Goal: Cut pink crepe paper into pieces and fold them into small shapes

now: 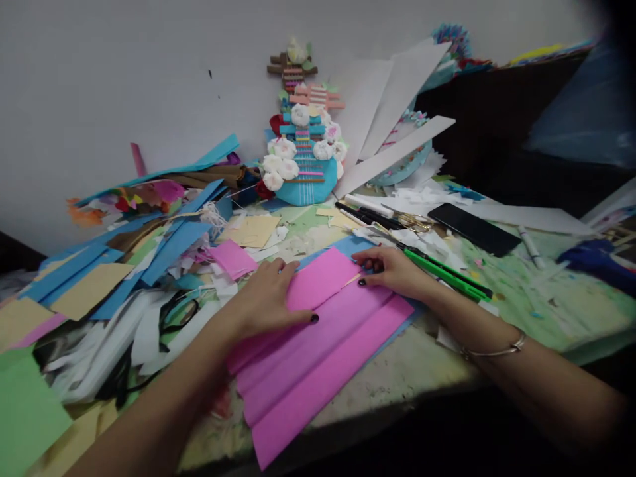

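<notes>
A large pink paper sheet point(318, 344) with lengthwise creases lies on the table in front of me, over a blue sheet point(348, 246). My left hand point(265, 298) rests flat on the pink paper's near-left part, fingers stretched out, pressing a fold. My right hand point(392, 268) presses the paper's far edge with fingers together, thumb pointing left along the crease. A bracelet point(497, 349) circles my right wrist.
A green utility knife point(447, 271), black pens point(368, 215), scissors point(415, 222) and a black phone point(474, 228) lie to the right. Blue, yellow and white paper scraps point(114, 278) pile up on the left. A paper guitar craft point(303, 146) leans against the wall.
</notes>
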A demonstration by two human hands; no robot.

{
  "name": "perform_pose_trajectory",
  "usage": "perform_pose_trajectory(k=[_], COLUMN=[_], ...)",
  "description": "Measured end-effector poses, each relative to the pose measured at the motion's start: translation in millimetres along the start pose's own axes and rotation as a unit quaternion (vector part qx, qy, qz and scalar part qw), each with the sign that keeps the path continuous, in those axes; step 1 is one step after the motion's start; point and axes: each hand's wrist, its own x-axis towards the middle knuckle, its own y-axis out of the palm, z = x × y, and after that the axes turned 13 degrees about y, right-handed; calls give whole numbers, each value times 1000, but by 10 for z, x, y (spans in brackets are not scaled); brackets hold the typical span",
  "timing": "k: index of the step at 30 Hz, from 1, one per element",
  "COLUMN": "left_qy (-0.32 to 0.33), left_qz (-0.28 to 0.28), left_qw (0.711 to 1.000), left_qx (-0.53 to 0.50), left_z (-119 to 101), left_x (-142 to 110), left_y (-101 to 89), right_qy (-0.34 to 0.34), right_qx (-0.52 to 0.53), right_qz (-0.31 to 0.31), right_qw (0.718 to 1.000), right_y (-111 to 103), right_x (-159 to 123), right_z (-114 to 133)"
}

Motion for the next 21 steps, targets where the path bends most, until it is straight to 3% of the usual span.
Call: perform_pose_trajectory(k=[7,21], left_qy=[-53,-69], left_qz=[-22,-51], left_qw=[994,990], left_qx=[89,110], left_z=[-221,-248], left_x=[65,126], left_y=[127,207], right_qy=[13,44], right_qx=[49,119], right_qz=[21,18], right_qw=[998,992], right_y=[-18,-33], right_x=[27,9], right_z=[-1,24])
